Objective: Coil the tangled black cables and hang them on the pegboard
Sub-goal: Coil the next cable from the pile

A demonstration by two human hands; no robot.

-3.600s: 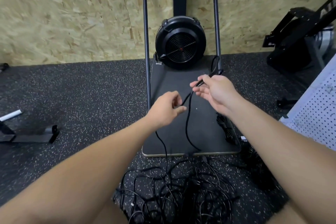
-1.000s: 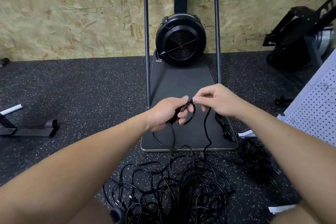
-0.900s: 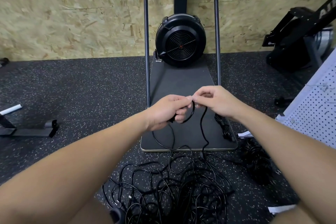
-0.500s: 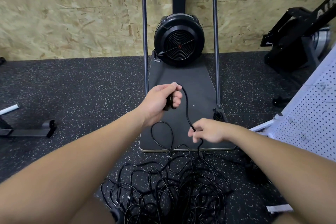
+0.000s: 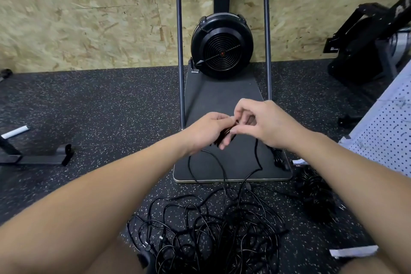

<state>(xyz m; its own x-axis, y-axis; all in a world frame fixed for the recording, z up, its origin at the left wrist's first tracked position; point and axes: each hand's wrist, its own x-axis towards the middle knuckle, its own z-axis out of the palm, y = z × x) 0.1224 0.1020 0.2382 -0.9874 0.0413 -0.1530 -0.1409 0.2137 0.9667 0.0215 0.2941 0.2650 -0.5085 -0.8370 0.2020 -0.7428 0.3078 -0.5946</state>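
Left hand gripped small started coil of black cable. Right hand pinched next loop against it, fingers curled. Slack trailed over machine base plate down into tangled cable pile on floor. Pegboard leaned at right, well apart. Advice: kept loops same size, fed slack slowly, shook out knots before pulling.

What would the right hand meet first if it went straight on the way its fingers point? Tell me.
The right hand points its fingers left, at the left hand and the small cable coil it grips. They look to be touching already, so it would meet those first.
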